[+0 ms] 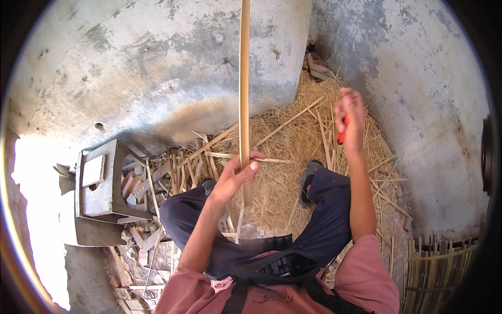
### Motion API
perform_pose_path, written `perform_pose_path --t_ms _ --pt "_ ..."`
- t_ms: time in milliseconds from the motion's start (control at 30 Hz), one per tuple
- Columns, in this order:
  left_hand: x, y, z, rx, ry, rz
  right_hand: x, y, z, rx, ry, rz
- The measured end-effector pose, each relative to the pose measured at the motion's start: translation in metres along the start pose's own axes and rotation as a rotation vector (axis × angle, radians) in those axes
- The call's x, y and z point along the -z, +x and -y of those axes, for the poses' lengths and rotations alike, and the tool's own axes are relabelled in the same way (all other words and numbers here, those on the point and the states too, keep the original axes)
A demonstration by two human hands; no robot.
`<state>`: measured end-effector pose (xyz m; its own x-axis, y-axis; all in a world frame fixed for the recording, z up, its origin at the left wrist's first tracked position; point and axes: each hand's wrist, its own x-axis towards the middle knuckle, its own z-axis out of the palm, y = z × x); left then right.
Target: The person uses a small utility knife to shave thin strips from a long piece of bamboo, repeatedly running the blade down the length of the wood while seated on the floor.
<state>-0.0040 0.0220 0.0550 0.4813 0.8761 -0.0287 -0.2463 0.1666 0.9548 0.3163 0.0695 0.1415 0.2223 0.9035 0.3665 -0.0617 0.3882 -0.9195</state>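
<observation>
Bamboo strip [244,78] stands upright, clamped in the left grip [235,175] near its lower end. Right grip [349,118], raised well apart to its right, is closed on a red-handled tool [341,133]. Straw [293,157] lies below both.

Head camera looks steeply down, close above the lap.

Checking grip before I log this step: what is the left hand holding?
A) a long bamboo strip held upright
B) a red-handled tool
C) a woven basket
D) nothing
A: the left hand is closed around a long bamboo strip that runs up past the top edge, while the right hand grips the red-handled tool.
</observation>
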Motion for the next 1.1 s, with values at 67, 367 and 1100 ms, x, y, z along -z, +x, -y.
perform_pose_path --t_ms 67,367,1100 --pt "-0.012 0.010 -0.018 -0.036 -0.085 0.078 -0.017 -0.010 -0.008 -0.017 -0.034 0.162" --pt "-0.021 0.025 -0.015 -0.027 -0.237 -0.007 -0.068 -0.041 -0.014 0.136 -0.384 0.468" --pt "-0.001 0.006 -0.003 0.059 -0.102 0.169 -0.104 -0.013 -0.015 0.051 -0.362 0.242"
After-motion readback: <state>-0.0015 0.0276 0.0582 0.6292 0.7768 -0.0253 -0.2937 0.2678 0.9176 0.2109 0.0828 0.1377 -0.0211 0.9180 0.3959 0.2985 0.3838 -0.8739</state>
